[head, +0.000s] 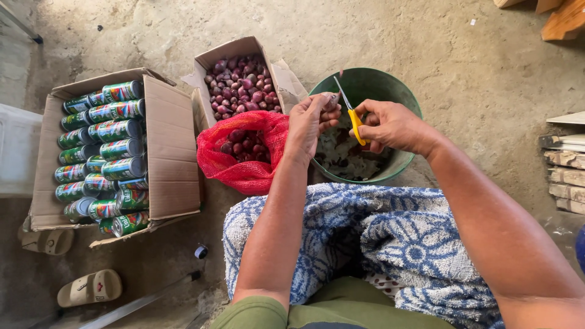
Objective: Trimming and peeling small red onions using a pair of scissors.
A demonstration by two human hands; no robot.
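Note:
My left hand (311, 122) holds a small purple shallot (332, 99) over the rim of a green bucket (399, 91). My right hand (393, 126) grips yellow-handled scissors (350, 109), their blades pointing up and left at the shallot. Inside the bucket lie dry peelings (350, 158). Just left of my left hand a red mesh bag (241, 170) lies open with shallots in it. Behind it stands a small cardboard box (277, 70) filled with more shallots.
A large cardboard box (170, 152) at the left holds several green tin cans lying on their sides. A blue-and-white patterned cloth (390, 244) covers my lap. Sandals (88, 287) lie on the concrete floor at lower left. Wooden boards (563, 170) are stacked at the right edge.

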